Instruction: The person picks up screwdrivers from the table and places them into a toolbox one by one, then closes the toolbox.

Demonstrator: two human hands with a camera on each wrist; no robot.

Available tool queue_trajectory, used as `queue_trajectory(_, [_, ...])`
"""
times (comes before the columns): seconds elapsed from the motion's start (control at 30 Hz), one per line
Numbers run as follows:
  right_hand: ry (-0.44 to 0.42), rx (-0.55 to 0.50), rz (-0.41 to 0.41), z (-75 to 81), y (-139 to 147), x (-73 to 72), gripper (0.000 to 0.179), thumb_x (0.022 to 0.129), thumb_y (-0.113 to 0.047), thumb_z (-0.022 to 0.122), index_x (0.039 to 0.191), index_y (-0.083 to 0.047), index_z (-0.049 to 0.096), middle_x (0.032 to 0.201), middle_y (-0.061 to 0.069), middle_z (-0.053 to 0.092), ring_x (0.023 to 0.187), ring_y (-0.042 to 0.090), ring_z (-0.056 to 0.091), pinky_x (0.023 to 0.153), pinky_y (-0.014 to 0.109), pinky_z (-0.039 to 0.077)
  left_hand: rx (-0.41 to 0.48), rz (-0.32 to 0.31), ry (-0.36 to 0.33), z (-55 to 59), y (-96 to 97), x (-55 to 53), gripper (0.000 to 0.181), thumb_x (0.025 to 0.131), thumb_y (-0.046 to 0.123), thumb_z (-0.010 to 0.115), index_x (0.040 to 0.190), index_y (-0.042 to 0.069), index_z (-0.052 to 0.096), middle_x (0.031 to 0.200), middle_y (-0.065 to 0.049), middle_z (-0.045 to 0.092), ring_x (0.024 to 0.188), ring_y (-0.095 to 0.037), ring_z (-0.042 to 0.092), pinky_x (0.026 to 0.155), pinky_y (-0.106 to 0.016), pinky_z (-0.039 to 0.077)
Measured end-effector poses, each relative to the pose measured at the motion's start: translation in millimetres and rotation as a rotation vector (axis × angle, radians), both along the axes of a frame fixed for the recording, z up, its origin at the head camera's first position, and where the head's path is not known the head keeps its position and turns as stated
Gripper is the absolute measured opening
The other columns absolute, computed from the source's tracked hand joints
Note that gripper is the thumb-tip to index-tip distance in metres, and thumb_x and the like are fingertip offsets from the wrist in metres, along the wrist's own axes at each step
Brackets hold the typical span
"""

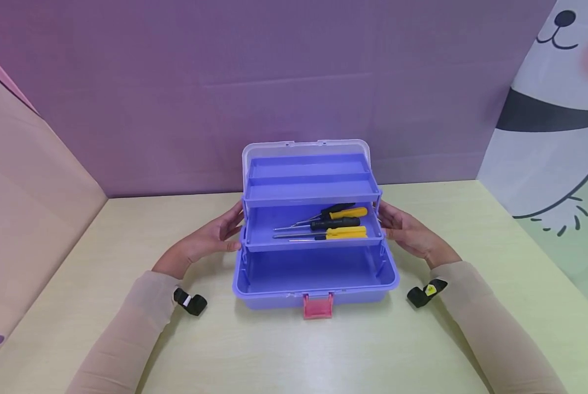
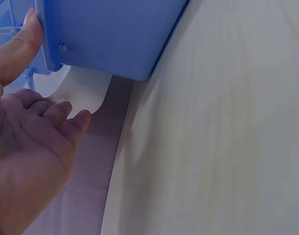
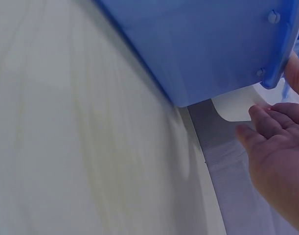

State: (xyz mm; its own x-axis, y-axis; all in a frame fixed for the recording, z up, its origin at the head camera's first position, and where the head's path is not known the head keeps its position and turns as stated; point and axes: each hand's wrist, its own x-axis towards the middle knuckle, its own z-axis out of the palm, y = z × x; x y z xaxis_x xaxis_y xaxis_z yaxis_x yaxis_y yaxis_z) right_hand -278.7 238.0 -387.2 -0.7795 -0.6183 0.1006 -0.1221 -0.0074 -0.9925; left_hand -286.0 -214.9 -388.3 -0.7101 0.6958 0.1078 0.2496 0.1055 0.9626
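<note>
A purple-blue toolbox (image 1: pixel 316 273) stands opened on the table, its two trays stepped up above the base. Behind them the translucent lid (image 1: pixel 307 148) is tipped back. Several screwdrivers with yellow or black handles (image 1: pixel 345 232) lie in the lower tray (image 1: pixel 261 227); the upper tray (image 1: pixel 313 189) holds nothing visible. My left hand (image 1: pixel 212 235) grips the toolbox at its left side, thumb on the rim and bent fingers at the lid's edge (image 2: pixel 85 90). On the right side my right hand (image 1: pixel 409 230) grips likewise, thumb at the rim, fingers curled by the lid (image 3: pixel 235 104).
A pink latch (image 1: pixel 318 306) hangs down at the toolbox front. The pale wooden tabletop (image 1: pixel 294 355) meets a purple backdrop (image 1: pixel 175 109) close behind the lid. Printed side panels stand left and right. Black straps (image 1: pixel 190 302) are on both wrists.
</note>
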Motion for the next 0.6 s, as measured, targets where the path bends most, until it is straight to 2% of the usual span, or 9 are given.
queue_trajectory(0.2, [0.034, 0.022, -0.014, -0.2, -0.4, -0.1, 0.081, 0.091, 0.003, 0.054, 0.149, 0.003, -0.003, 0.155, 0.025, 0.001, 0.141, 0.042, 0.004, 0.108, 0.020, 0.030, -0.036, 0.044, 0.027, 4.2, 1.8, 2.7, 0.108, 0.079, 0.009, 0.075, 0.152, 0.011, -0.006, 0.159, -0.007, -0.006, 0.144, -0.031, 0.000, 0.115, -0.045, 0.011])
queue_trajectory(0.47, [0.048, 0.045, -0.063, -3.0, 1.6, -1.3, 0.082, 0.090, 0.000, 0.058, 0.151, -0.001, 0.004, 0.155, 0.023, 0.010, 0.141, 0.038, 0.016, 0.102, 0.021, 0.037, -0.032, 0.085, 0.041, 4.4, 6.1, 1.0, 0.112, 0.075, 0.005, 0.077, 0.151, 0.010, -0.005, 0.159, -0.009, -0.005, 0.144, -0.033, 0.004, 0.113, -0.041, 0.016])
queue_trajectory(0.6, [0.061, 0.061, -0.072, -6.5, 3.2, -2.2, 0.079, 0.089, 0.006, 0.055, 0.151, -0.001, 0.005, 0.154, 0.024, 0.012, 0.141, 0.036, 0.019, 0.101, 0.022, 0.040, -0.038, 0.098, 0.052, 1.7, 7.8, -0.3, 0.112, 0.074, 0.003, 0.077, 0.151, 0.009, -0.005, 0.159, -0.009, -0.006, 0.143, -0.035, 0.006, 0.111, -0.039, 0.019])
